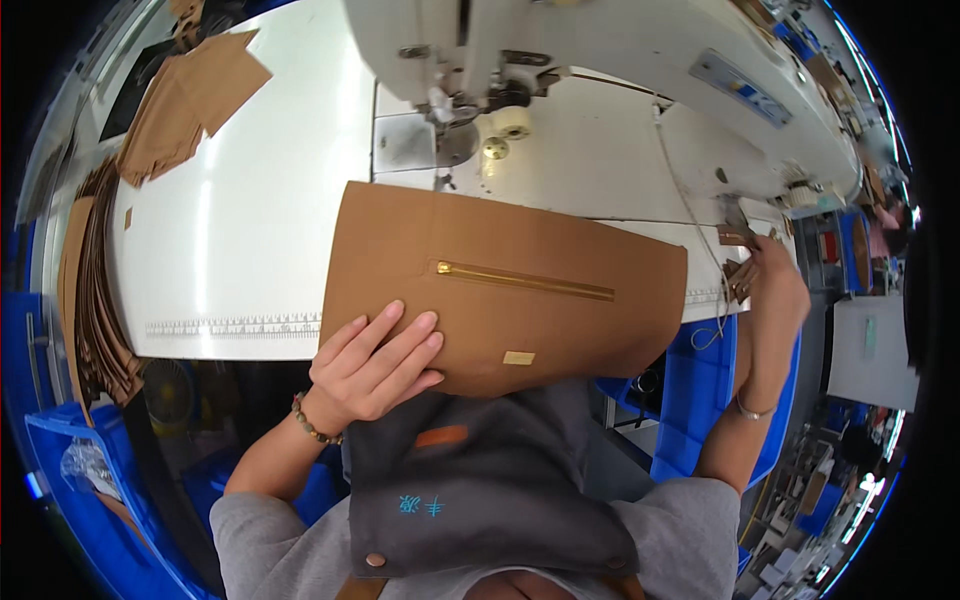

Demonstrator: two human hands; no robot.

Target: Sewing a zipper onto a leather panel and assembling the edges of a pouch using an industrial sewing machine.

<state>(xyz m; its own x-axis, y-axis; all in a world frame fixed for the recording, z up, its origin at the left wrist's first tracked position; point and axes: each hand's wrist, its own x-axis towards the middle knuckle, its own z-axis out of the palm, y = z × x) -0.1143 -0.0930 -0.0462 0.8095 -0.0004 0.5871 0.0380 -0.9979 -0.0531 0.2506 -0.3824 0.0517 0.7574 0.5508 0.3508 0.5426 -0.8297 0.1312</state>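
Observation:
A brown leather-like panel lies across the front edge of the sewing table, its near side hanging over my lap. It carries a gold-toothed zipper, drawn along a slot, and a small gold plate below that. My left hand rests flat on the panel's near left corner, fingers stretched out. Off to the right, my right hand is at the table's right end, fingertips pinched beside small brown pieces. What those fingers hold is too small to make out.
A white sewing machine stands over the far side of the table. Brown cut pieces lie far left; a stack of brown panels hangs at the left edge. Blue bins sit below. A pale cord trails at right.

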